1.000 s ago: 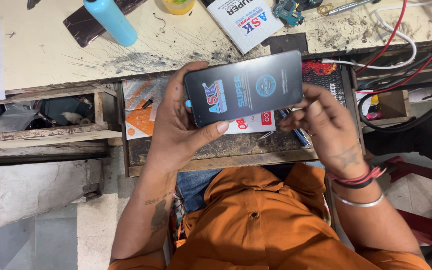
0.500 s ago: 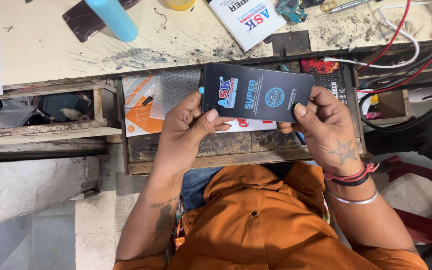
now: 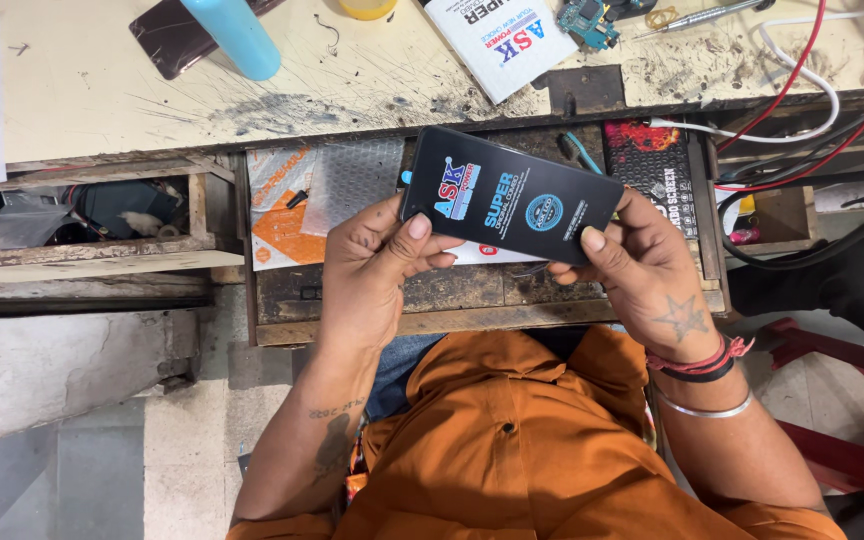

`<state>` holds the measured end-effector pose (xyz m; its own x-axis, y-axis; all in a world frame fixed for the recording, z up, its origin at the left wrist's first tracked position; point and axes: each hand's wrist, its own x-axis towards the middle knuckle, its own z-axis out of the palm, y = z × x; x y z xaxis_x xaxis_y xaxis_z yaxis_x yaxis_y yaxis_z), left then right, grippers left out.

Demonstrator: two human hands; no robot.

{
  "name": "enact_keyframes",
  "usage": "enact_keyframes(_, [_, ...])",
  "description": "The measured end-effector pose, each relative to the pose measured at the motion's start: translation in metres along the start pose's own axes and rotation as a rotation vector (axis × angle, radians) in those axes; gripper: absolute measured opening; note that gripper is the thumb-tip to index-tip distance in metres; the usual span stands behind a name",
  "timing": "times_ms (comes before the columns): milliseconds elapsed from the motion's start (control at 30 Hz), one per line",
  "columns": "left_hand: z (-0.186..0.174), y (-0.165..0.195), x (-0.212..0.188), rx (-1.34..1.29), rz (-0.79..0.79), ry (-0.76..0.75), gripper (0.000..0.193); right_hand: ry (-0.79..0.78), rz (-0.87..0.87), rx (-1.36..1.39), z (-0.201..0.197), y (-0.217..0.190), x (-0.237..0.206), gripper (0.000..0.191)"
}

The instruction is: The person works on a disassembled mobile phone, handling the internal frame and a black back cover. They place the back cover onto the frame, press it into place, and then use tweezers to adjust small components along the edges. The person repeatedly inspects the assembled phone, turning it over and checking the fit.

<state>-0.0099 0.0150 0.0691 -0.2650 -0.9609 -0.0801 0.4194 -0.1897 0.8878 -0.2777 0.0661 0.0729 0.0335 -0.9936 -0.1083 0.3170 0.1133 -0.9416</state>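
Note:
A flat black printed packet point(image 3: 512, 195) is held level over an open wooden drawer point(image 3: 372, 320), tilted slightly down to the right. My left hand point(image 3: 377, 265) grips its left end, thumb on the front face. My right hand point(image 3: 642, 265) grips its right end, thumb on the lower right corner. Under the packet in the drawer lies a white packet with red print, mostly hidden.
The scratched workbench point(image 3: 352, 80) holds a light blue cylinder point(image 3: 237, 38), a dark phone point(image 3: 172, 38), a white printed packet point(image 3: 497, 40), a small circuit board point(image 3: 587, 20) and red and white cables point(image 3: 802, 70). An orange-and-silver pouch point(image 3: 297, 200) lies in the drawer.
The black packet has been lowered and turned flatter, and my right hand has moved from behind it to grip its right end.

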Motion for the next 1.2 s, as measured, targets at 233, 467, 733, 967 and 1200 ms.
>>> enact_keyframes(233, [-0.007, -0.010, -0.001, 0.018, -0.002, 0.025, 0.032, 0.039, 0.002, -0.044, -0.007, 0.010, -0.001, 0.038])
enact_keyframes(467, [-0.015, -0.032, -0.004, -0.008, 0.067, 0.058, 0.030, -0.074, 0.159, -0.146, -0.018, 0.021, -0.011, 0.025])
enact_keyframes(733, [0.022, -0.066, -0.010, -0.490, 0.069, -0.126, 0.069, -0.198, 0.214, -0.140, 0.013, 0.038, -0.031, 0.023])
enact_keyframes(967, [0.024, -0.082, -0.027, -0.968, -0.025, -0.445, 0.068, -0.165, 0.250, -1.006, 0.028, 0.004, -0.032, 0.020])
enact_keyframes(1200, [0.019, -0.111, -0.057, -1.026, -0.329, -0.394, 0.087, -0.107, -0.512, -1.395, 0.063, -0.038, -0.021, 0.027])
